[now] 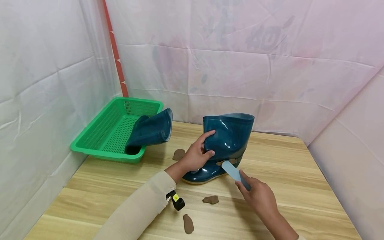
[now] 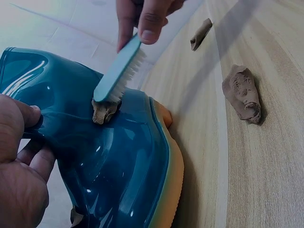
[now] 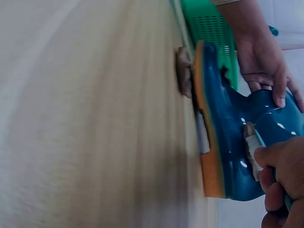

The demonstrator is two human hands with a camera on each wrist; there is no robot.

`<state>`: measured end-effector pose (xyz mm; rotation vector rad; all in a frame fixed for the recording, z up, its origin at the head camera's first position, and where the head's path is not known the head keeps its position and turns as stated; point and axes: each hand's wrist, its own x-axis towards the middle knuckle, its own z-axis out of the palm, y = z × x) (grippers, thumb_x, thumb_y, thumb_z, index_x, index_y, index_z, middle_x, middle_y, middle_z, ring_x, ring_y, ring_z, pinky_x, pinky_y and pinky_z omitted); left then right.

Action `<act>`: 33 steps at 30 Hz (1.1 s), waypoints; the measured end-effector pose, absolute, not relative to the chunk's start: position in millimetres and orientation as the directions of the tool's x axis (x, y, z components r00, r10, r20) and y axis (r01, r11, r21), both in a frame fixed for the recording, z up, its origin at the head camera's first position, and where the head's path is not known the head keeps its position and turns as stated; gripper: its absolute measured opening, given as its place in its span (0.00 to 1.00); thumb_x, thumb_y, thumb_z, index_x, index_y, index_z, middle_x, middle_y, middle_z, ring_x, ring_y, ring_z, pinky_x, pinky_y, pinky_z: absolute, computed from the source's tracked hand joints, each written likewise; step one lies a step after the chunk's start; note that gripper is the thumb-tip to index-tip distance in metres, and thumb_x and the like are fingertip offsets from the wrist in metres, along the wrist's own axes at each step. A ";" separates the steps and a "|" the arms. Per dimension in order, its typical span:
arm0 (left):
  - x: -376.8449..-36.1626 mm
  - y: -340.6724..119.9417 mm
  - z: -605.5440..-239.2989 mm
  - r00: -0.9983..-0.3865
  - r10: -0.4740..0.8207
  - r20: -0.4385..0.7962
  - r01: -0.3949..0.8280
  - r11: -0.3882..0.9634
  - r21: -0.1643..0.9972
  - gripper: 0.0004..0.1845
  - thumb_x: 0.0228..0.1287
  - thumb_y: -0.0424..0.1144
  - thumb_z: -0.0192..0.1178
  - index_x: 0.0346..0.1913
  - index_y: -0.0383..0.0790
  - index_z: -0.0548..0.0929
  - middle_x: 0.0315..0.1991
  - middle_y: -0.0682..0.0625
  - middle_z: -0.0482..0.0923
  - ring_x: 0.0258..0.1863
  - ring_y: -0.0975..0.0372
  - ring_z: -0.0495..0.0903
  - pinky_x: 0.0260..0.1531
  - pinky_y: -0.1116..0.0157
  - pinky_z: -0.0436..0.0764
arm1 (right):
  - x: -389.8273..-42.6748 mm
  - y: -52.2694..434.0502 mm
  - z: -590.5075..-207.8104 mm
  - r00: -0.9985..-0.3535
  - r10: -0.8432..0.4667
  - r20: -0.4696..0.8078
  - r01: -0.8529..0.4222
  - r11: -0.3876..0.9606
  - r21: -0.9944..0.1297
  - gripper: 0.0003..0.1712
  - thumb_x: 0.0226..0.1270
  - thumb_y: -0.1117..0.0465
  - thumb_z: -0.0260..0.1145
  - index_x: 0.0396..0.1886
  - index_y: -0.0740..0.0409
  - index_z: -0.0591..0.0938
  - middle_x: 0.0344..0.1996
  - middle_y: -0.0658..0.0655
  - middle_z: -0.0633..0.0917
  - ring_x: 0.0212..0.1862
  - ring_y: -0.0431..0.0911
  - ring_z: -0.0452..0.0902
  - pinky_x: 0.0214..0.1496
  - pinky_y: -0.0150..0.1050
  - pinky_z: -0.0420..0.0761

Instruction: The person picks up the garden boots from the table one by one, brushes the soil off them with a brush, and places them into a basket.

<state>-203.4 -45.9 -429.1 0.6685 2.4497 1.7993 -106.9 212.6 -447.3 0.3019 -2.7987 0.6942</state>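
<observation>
A dark teal rubber boot [image 1: 226,136] stands on the wooden table, its toe to the left. My left hand [image 1: 196,155] grips the front of its shaft, thumb on the near side. In my right hand [image 1: 260,195] is a light blue brush [image 1: 232,171] with white bristles, held by its handle. The bristles touch a brown clay-like lump [image 2: 104,111] stuck on the boot's side near the ankle. Another bit of brown matter [image 2: 76,217] shows at the boot's front in the left wrist view.
A green perforated basket [image 1: 105,154] at the left holds a second teal boot [image 1: 150,128], its shaft leaning over the rim. Flat brown pieces lie on the table: one behind my left wrist [image 1: 179,154], one before the boot [image 1: 211,199], one nearer me [image 1: 188,223]. White cloth walls surround the table.
</observation>
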 end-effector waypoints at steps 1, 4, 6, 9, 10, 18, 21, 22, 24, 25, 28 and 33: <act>-203.8 -46.2 -429.3 -0.904 0.358 0.231 0.327 0.235 0.915 0.40 0.75 0.38 0.62 0.77 0.77 0.56 0.20 0.50 0.65 0.19 0.59 0.69 0.25 0.63 0.72 | -107.2 212.1 -448.3 -0.956 -0.141 0.256 -0.244 0.866 -0.437 0.28 0.66 0.57 0.76 0.64 0.58 0.83 0.32 0.56 0.89 0.21 0.41 0.66 0.19 0.35 0.62; -204.4 -46.9 -429.5 -0.899 0.362 0.248 0.344 0.231 0.910 0.40 0.75 0.38 0.62 0.78 0.76 0.56 0.19 0.50 0.64 0.18 0.59 0.68 0.24 0.64 0.72 | -106.8 210.7 -450.6 -0.958 -0.165 0.236 -0.257 0.861 -0.439 0.28 0.66 0.56 0.76 0.64 0.58 0.83 0.30 0.53 0.89 0.20 0.40 0.65 0.20 0.34 0.61; -204.4 -46.9 -429.3 -0.897 0.363 0.253 0.349 0.230 0.908 0.40 0.75 0.39 0.62 0.78 0.76 0.56 0.20 0.50 0.64 0.19 0.58 0.68 0.25 0.64 0.71 | -105.9 209.7 -451.2 -0.950 -0.197 0.241 -0.287 0.857 -0.429 0.27 0.66 0.56 0.76 0.63 0.58 0.84 0.30 0.52 0.89 0.21 0.39 0.65 0.20 0.34 0.61; -203.7 -46.8 -428.7 -0.901 0.359 0.242 0.339 0.238 0.910 0.40 0.75 0.39 0.62 0.77 0.77 0.56 0.21 0.50 0.65 0.20 0.58 0.69 0.25 0.63 0.71 | -104.9 208.4 -451.9 -0.932 -0.237 0.273 -0.335 0.850 -0.407 0.26 0.64 0.57 0.77 0.61 0.58 0.85 0.29 0.51 0.89 0.20 0.37 0.65 0.20 0.33 0.62; -203.5 -46.7 -428.6 -0.902 0.359 0.238 0.336 0.239 0.911 0.40 0.75 0.39 0.62 0.77 0.77 0.56 0.21 0.50 0.65 0.20 0.58 0.70 0.26 0.63 0.71 | -104.8 208.0 -451.8 -0.927 -0.241 0.288 -0.345 0.849 -0.400 0.27 0.64 0.57 0.78 0.61 0.58 0.85 0.29 0.51 0.89 0.21 0.37 0.65 0.20 0.32 0.62; -202.6 -46.4 -428.2 -0.905 0.356 0.232 0.329 0.242 0.913 0.40 0.75 0.39 0.62 0.77 0.77 0.56 0.20 0.50 0.64 0.20 0.58 0.69 0.25 0.64 0.72 | -106.8 209.4 -446.5 -0.925 -0.196 0.325 -0.322 0.858 -0.400 0.28 0.66 0.56 0.76 0.64 0.58 0.83 0.29 0.53 0.88 0.19 0.38 0.64 0.19 0.34 0.62; -202.3 -46.4 -428.2 -0.901 0.362 0.239 0.336 0.235 0.912 0.40 0.75 0.39 0.62 0.77 0.78 0.56 0.20 0.50 0.64 0.19 0.58 0.69 0.26 0.63 0.72 | -106.5 214.2 -445.6 -0.933 -0.157 0.325 -0.287 0.868 -0.405 0.28 0.66 0.56 0.76 0.64 0.59 0.83 0.30 0.55 0.88 0.19 0.39 0.62 0.19 0.35 0.60; -202.5 -46.4 -428.6 -0.900 0.362 0.241 0.338 0.235 0.911 0.40 0.75 0.39 0.62 0.77 0.78 0.56 0.20 0.50 0.64 0.19 0.57 0.69 0.26 0.63 0.72 | -106.5 215.9 -445.6 -0.933 -0.148 0.329 -0.281 0.870 -0.405 0.28 0.65 0.56 0.76 0.64 0.59 0.83 0.29 0.55 0.88 0.18 0.39 0.62 0.19 0.35 0.60; -202.9 -46.5 -429.2 -0.902 0.358 0.243 0.338 0.231 0.912 0.40 0.75 0.39 0.63 0.77 0.78 0.56 0.19 0.50 0.64 0.19 0.57 0.69 0.26 0.63 0.72 | -106.7 219.0 -445.7 -0.930 -0.140 0.340 -0.279 0.872 -0.401 0.28 0.65 0.56 0.77 0.63 0.59 0.83 0.27 0.55 0.87 0.18 0.40 0.61 0.18 0.35 0.60; -203.1 -46.5 -429.1 -0.903 0.354 0.242 0.336 0.232 0.913 0.40 0.75 0.39 0.63 0.77 0.78 0.57 0.19 0.49 0.64 0.19 0.57 0.69 0.26 0.63 0.72 | -106.8 220.2 -445.9 -0.928 -0.137 0.346 -0.278 0.874 -0.399 0.28 0.65 0.56 0.77 0.63 0.59 0.83 0.27 0.56 0.87 0.18 0.40 0.61 0.18 0.35 0.60; -203.1 -46.5 -428.8 -0.908 0.349 0.232 0.325 0.238 0.915 0.40 0.75 0.40 0.63 0.76 0.79 0.57 0.20 0.49 0.65 0.20 0.57 0.69 0.26 0.63 0.72 | -106.5 222.6 -446.2 -0.918 -0.132 0.375 -0.283 0.879 -0.384 0.28 0.64 0.57 0.77 0.63 0.60 0.84 0.28 0.59 0.88 0.19 0.40 0.63 0.18 0.35 0.60; -202.9 -46.4 -428.6 -0.910 0.349 0.225 0.319 0.241 0.917 0.40 0.75 0.39 0.63 0.76 0.78 0.57 0.21 0.49 0.65 0.20 0.57 0.70 0.26 0.63 0.72 | -105.6 219.8 -445.6 -0.898 -0.128 0.421 -0.306 0.868 -0.390 0.29 0.61 0.60 0.79 0.61 0.60 0.84 0.35 0.63 0.90 0.21 0.41 0.68 0.19 0.34 0.62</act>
